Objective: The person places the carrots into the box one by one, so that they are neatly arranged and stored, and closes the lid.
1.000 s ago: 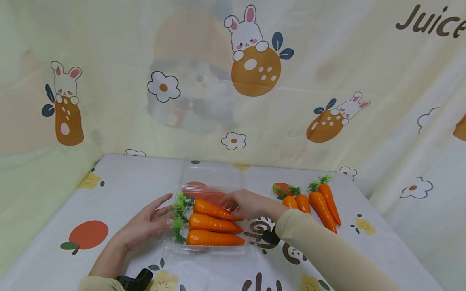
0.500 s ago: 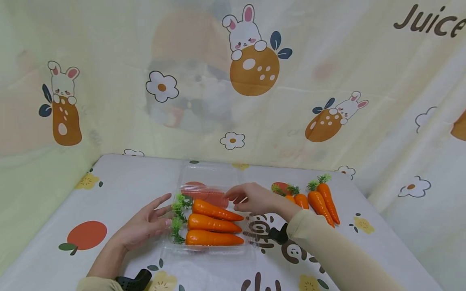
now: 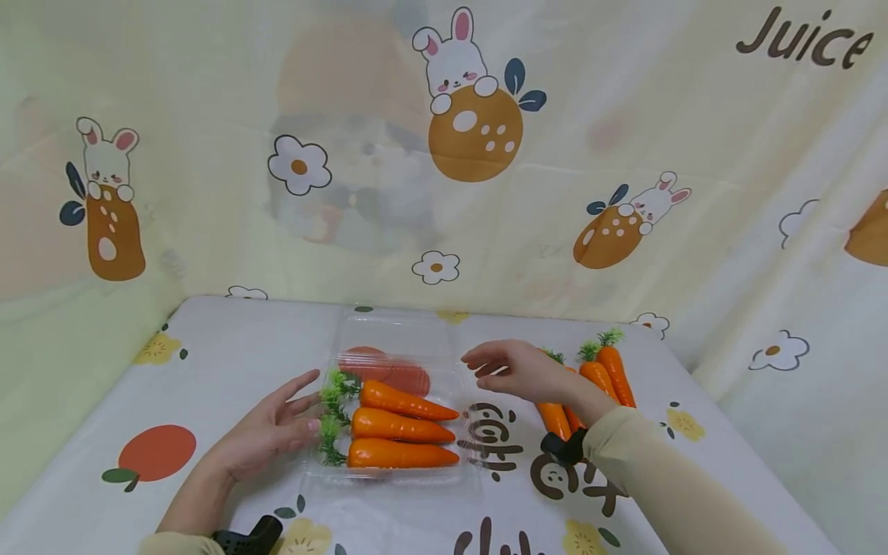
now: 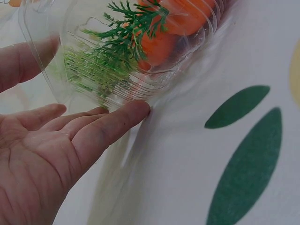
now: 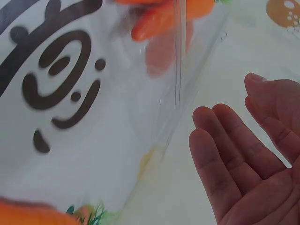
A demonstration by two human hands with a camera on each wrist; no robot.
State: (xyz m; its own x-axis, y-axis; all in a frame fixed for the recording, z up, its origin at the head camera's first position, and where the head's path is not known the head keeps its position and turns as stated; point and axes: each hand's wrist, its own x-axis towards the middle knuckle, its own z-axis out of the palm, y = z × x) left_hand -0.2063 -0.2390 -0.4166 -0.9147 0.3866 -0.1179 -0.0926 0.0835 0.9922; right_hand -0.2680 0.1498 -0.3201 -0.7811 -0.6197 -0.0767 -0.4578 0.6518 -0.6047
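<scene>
An opened clear plastic box (image 3: 388, 475) holds three orange toy carrots (image 3: 402, 455), side by side, green tops (image 3: 333, 416) to the left and tips to the right. My left hand (image 3: 260, 435) is at the box's left end. In the left wrist view, its fairly straight fingers (image 4: 112, 124) touch the ridged wall near the table, and the thumb shows at the rim. My right hand (image 3: 520, 370) hovers right of the box with slightly bent fingers and nothing in them. It partly hides several loose carrots (image 3: 613, 370) on the right.
The clear lid (image 3: 395, 331) lies folded back behind the box. A white printed cloth (image 3: 229, 347) covers the table. A cream curtain (image 3: 333, 254) with rabbit prints stands along the back. Black wrist devices (image 3: 565, 447) sit on both wrists.
My right hand has left the tip of the rearmost carrot in the box and moved right, towards the loose carrots. The left hand stays beside the box. The head view has shifted slightly.
</scene>
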